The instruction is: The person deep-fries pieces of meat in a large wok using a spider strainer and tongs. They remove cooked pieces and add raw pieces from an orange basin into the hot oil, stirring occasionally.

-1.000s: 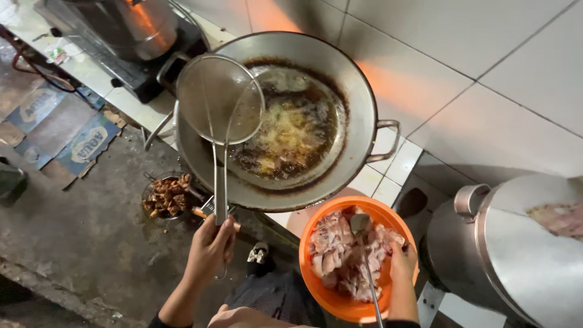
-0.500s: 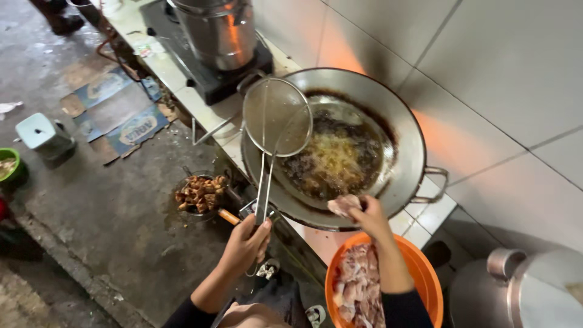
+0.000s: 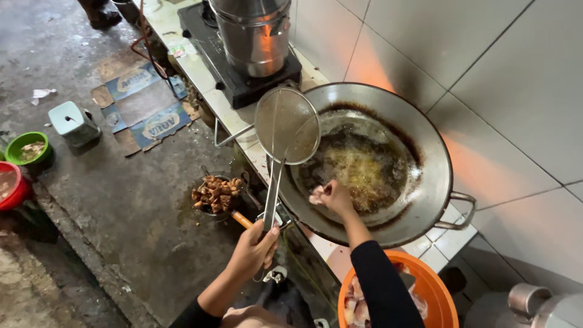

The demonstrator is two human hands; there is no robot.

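Head view: right hand [image 3: 333, 197] pinches raw meat [image 3: 317, 197] over the wok [image 3: 425, 146]; left hand [image 3: 255, 248] grips the skimmer [image 3: 286, 125]. I release low, skimmer shielding splatter.

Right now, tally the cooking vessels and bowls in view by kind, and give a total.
Wok of bubbling oil, under the right hand: 1
Steel pots, one on the stove, one at the lower right: 2
Mesh skimmer, held by the left hand: 1
Plastic bowls, orange, green, red: 3
Total: 7
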